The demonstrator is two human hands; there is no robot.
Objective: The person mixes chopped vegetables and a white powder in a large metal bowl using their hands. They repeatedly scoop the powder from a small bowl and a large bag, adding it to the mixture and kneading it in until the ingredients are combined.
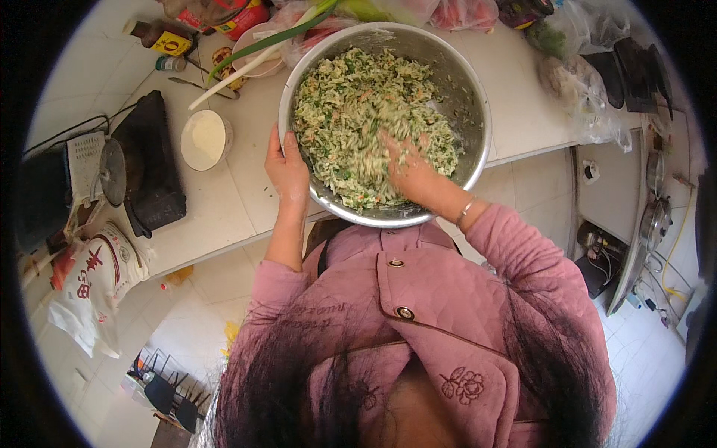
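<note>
A large stainless steel bowl [470, 73] stands at the counter's front edge, holding a shredded vegetable mixture [347, 106] with green and orange bits. My left hand [288, 168] grips the bowl's left rim, thumb on the near side. My right hand [411, 171] is down in the mixture at the bowl's lower right; its fingers are blurred and partly covered by shreds, so whether they close on any is unclear. Left of the bowl sits a white bowl [223, 151] of pale powder. A long green onion [246, 67] lies across the counter behind it.
A spoon [215, 91], a dark sauce bottle [162, 38] and a small jar [171, 63] are at the back left. Further left are a black cooktop [162, 168], a metal grater [85, 157] and a white sack [101, 274]. Plastic bags [577, 89] lie at right.
</note>
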